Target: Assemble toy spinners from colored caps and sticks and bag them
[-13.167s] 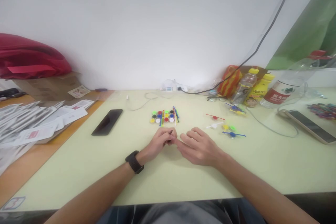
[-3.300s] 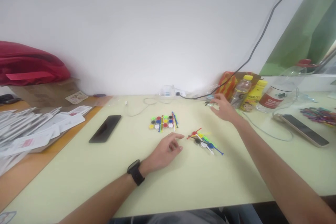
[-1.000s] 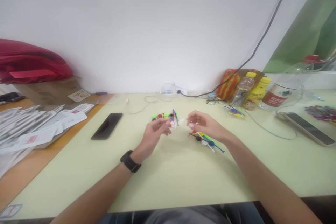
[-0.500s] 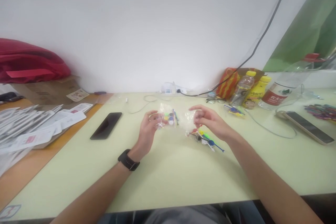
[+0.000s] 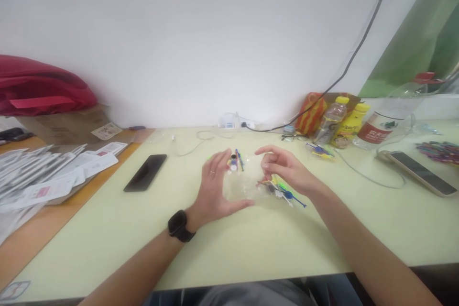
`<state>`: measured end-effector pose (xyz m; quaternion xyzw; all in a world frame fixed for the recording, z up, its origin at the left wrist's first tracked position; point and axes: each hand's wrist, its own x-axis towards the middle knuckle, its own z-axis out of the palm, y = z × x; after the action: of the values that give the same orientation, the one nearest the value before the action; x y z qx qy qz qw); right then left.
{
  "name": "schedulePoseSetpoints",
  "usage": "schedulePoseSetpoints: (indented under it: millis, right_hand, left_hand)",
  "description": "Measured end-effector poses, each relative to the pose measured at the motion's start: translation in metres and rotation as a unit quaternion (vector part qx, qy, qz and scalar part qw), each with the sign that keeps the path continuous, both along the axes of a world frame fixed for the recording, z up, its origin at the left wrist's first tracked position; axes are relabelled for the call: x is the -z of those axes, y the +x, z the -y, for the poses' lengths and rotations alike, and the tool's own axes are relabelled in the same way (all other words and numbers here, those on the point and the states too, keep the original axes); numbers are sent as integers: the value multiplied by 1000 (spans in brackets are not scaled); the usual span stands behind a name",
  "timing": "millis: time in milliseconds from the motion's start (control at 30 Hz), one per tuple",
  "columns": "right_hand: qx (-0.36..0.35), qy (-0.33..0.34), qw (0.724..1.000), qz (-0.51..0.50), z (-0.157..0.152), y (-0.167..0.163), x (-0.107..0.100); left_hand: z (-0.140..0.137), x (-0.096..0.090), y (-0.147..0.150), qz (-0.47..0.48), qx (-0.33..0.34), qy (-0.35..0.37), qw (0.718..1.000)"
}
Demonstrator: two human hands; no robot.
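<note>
My right hand [image 5: 283,167] pinches the edge of a clear plastic bag [image 5: 244,184], which hangs between my two hands. My left hand [image 5: 213,189], with a ring and a black watch, is open. Its thumb is stretched away from the fingers and lies along the bag's near side. Beyond its fingertips are small coloured plastic pieces [image 5: 234,161] in blue, black, white and yellow, partly hidden by the fingers. Under my right hand lies a second cluster of coloured plastic pieces [image 5: 283,191], with a long blue stick poking out to the right.
A black phone [image 5: 145,173] lies left, beside piled white packets [image 5: 43,172]. At the right are another cluster of pieces [image 5: 320,150], bottles [image 5: 332,119], a large bottle [image 5: 380,126], a second phone [image 5: 423,173] and a coloured heap [image 5: 439,154]. A cable [image 5: 369,181] curves there.
My left hand has moved right and nearer, its closed fingers now spread with the thumb out. The bag sits lower and wider between the hands. My right hand has barely moved.
</note>
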<state>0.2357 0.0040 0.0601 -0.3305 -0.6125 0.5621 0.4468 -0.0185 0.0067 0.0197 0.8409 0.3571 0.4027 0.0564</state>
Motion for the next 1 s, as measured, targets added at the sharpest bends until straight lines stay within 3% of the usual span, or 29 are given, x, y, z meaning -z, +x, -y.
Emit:
schedulePoseSetpoints:
  millis: [167,567,767,1000]
  right_hand:
    - [-19,-1,1000,8,3,-7,1]
    - [50,108,982,150,3,0,0]
    - [227,239,927,178,3,0,-2]
    - [175,139,960,170,9,-11,1]
  left_hand:
    - [3,2,5,-83,26,-11,996]
    - [6,1,5,-80,38,-55,995]
    - [2,4,5,-99,-3,-28,995]
    - [1,2,9,-154,-80,36,984]
